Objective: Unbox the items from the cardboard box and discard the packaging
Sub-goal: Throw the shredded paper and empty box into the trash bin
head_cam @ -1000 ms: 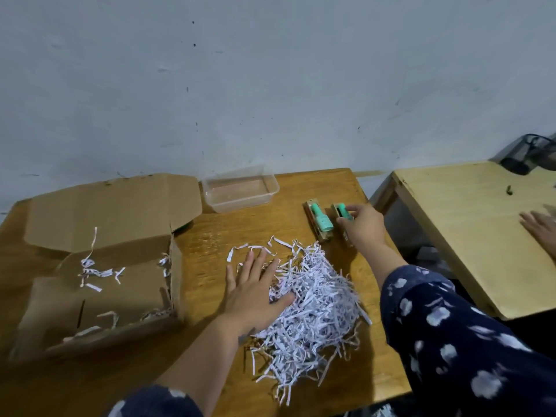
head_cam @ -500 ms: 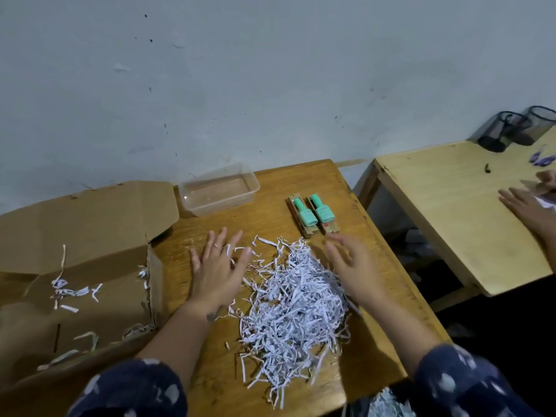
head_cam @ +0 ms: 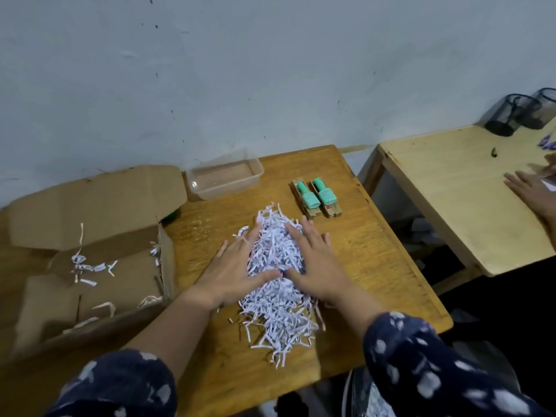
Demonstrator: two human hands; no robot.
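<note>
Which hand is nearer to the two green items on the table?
Right. The right hand lies on the shredded paper just below the two green items; the left hand lies farther left.

views: one, head-worn, wide-angle; no second view to overlap with.
position: above the near edge of the wooden bench (head_cam: 376, 236), close in, both forearms entering from the bottom of the frame.
facing: forward and down, toward a pale wall (head_cam: 240, 70) that fills the upper half of the frame.
centre of frame: the two hands, left (head_cam: 231, 272) and right (head_cam: 316, 266), on a pile of shredded paper (head_cam: 276, 311).
left edge: open cardboard box (head_cam: 90, 266), partly cut off.
right edge: second, lighter bench (head_cam: 451, 191), cut off by the frame.
distortion: straight edges bow slightly toward the frame borders.
</note>
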